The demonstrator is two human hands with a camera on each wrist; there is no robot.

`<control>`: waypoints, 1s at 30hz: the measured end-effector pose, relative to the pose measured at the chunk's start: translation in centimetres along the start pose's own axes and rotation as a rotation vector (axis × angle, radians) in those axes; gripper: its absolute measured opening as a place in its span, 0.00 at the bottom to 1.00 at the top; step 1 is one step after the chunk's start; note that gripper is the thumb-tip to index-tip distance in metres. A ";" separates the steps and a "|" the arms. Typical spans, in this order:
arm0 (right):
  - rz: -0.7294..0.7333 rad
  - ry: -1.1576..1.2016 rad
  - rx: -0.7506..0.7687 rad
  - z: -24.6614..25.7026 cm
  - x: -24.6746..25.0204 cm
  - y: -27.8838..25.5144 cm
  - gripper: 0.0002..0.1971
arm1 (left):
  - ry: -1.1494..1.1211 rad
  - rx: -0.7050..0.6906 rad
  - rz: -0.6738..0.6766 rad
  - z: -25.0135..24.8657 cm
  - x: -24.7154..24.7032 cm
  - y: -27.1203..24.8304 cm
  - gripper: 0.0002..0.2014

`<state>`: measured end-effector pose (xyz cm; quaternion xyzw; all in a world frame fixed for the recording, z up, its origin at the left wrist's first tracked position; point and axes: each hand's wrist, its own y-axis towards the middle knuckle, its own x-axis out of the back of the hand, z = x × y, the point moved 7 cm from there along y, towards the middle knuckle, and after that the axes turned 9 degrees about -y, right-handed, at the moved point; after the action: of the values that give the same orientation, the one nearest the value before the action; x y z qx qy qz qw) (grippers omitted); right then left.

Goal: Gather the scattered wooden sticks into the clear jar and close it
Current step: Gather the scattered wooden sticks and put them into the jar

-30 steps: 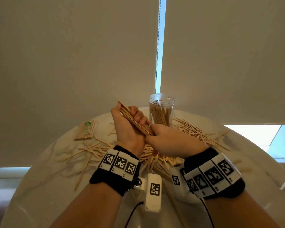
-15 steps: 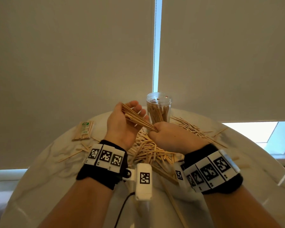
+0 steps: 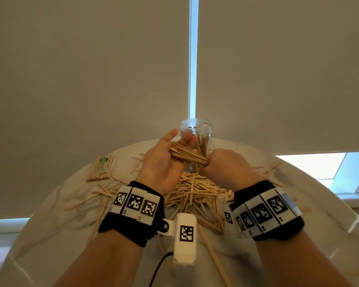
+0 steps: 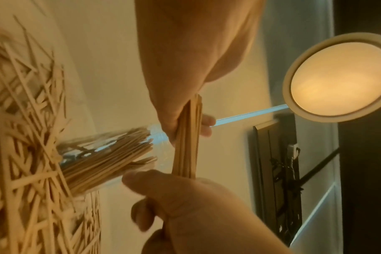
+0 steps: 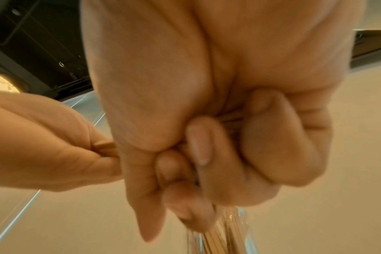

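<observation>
The clear jar [image 3: 196, 129] stands open at the table's far side, partly filled with upright sticks. Just in front of its mouth my right hand [image 3: 224, 164] grips one end of a bundle of wooden sticks [image 3: 187, 155] in a fist. My left hand [image 3: 165, 161] is palm up, thumb out and fingers spread, with the bundle's far end resting against the fingers. The left wrist view shows the bundle [image 4: 187, 141] crossing in front of the jar [image 4: 111, 149]. A loose pile of sticks [image 3: 195, 193] lies below both hands.
A wrapped pack of sticks [image 3: 101, 168] lies at the left of the round white table [image 3: 50, 235]. Stray sticks are scattered left and right of the pile, and one long stick [image 3: 214, 259] lies near me. Roller blinds hang close behind the jar.
Both hands have lifted the bundle up toward the jar's mouth. My left hand's fingers, curled round the bundle before, have spread out, and the bundle now lies flatter.
</observation>
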<state>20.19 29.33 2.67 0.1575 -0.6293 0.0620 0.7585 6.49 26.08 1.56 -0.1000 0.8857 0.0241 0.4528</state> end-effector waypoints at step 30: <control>0.046 0.048 0.139 1.4 1.3 -0.6 0.14 | 0.581 -0.091 -0.022 0.9 0.3 0.0 0.23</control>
<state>19.30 28.24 4.02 0.1937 -0.6087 0.1268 0.7589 7.03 26.10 0.76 -0.1324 0.9751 0.0295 0.1756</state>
